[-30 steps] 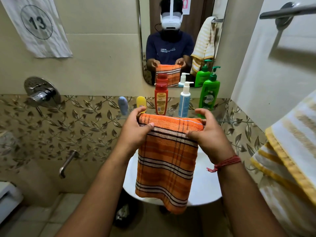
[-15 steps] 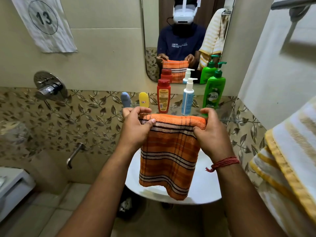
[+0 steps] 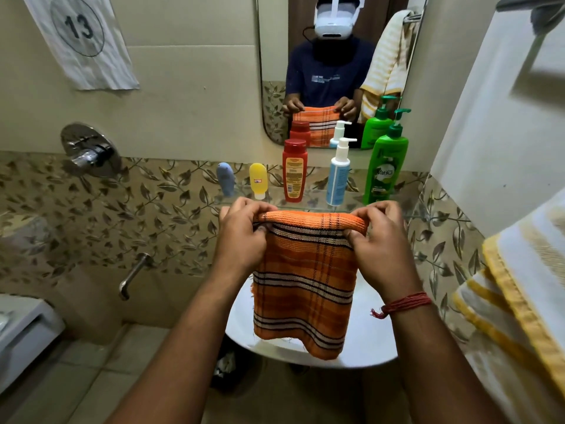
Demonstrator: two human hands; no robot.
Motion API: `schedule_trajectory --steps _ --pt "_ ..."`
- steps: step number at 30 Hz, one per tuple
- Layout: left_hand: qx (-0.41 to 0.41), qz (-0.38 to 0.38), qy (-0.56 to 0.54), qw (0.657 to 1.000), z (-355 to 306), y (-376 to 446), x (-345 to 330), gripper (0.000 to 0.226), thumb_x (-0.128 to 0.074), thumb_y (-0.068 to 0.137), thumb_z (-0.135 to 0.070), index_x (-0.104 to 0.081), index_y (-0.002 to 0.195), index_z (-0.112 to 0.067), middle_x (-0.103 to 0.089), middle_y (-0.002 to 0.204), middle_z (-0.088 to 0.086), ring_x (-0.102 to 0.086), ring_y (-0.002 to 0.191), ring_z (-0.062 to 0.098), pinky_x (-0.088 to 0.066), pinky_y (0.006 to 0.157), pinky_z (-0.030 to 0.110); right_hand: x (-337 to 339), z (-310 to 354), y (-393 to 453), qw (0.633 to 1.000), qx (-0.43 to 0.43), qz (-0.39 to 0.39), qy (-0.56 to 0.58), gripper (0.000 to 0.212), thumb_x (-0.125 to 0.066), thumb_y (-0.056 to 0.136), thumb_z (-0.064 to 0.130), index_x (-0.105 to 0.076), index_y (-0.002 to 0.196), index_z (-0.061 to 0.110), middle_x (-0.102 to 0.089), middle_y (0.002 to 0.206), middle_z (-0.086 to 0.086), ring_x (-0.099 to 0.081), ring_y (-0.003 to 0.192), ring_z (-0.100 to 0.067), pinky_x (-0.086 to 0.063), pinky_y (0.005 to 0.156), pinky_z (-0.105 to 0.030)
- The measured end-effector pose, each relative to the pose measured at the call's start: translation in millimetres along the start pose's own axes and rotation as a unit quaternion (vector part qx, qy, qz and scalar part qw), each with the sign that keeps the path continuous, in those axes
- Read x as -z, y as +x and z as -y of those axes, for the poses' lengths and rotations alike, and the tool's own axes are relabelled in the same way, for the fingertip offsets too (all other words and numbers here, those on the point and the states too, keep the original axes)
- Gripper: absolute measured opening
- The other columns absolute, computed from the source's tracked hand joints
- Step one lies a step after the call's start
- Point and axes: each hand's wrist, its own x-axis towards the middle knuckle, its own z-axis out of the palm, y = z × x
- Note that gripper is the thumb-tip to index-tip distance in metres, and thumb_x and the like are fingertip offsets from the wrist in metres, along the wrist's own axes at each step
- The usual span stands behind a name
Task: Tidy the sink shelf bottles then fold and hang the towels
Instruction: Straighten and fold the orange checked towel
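We're looking at the orange striped towel (image 3: 305, 280), folded double and hanging straight down in front of the white sink basin (image 3: 376, 341), its fold at the top and its frayed lower edge over the basin's front rim. The left hand (image 3: 243, 240) has the top left corner, fingers curled over the fold and thumb tucked under on the near side. The right hand (image 3: 379, 243) mirrors it on the top right corner, fingers hooked over the fold, thumb pinching from below. Between the two hands the fold is pulled level and fairly taut. A red thread bracelet (image 3: 403, 302) sits on the right wrist.

Just behind the towel's top edge runs the glass shelf (image 3: 351, 208), and the bottles stand on it in a row: a small blue tube (image 3: 225, 179) at the left, a yellow tube (image 3: 257, 180) standing on its cap, a red bottle (image 3: 294, 171), a white and blue pump bottle (image 3: 338, 172), and a tall green pump bottle (image 3: 387, 162) at the right end. All upright, each a little apart from its neighbour.

Above them the mirror (image 3: 275, 71) shows the person in a dark shirt holding the same towel. At the right edge we've got a yellow and white striped towel (image 3: 519, 286) draped close to the camera. On the left wall there's a chrome tap handle (image 3: 88, 149), a spout (image 3: 134, 275) below it, and a paper sheet marked 13 (image 3: 81, 41).
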Motion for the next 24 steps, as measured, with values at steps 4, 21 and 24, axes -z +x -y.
schedule_trajectory --steps 4,21,24 --pt "-0.024 -0.018 -0.030 0.999 6 21 -9 0.033 -0.066 0.090 0.000 -0.073 0.105 -0.029 -0.056 0.105 -0.014 -0.048 0.111 0.010 -0.042 0.095 0.028 6 7 2 0.998 -0.005 0.006 0.068 0.015 -0.063 0.093 0.013 -0.061 0.101 0.025 -0.061 0.106 0.006 -0.061 0.100 -0.013 -0.056 0.080 -0.036" --pt "-0.079 0.211 -0.496 0.839 -107 167 -67 0.032 -0.055 0.098 0.004 -0.071 0.108 -0.022 -0.075 0.097 0.010 -0.077 0.076 0.022 -0.061 0.059 0.030 105 102 67 0.964 -0.093 -0.243 -0.052 0.024 -0.057 0.094 0.001 -0.055 0.095 0.024 -0.071 0.083 -0.005 -0.073 0.057 -0.015 -0.063 0.057 -0.036" --pt "-0.062 0.243 -0.564 0.787 -155 187 -73 0.032 -0.052 0.098 0.007 -0.069 0.104 -0.020 -0.074 0.097 0.010 -0.077 0.079 0.023 -0.062 0.065 0.028 132 121 82 0.947 -0.086 -0.298 -0.079 0.023 -0.057 0.093 0.001 -0.054 0.094 0.024 -0.071 0.092 -0.006 -0.075 0.069 -0.020 -0.064 0.068 -0.043"
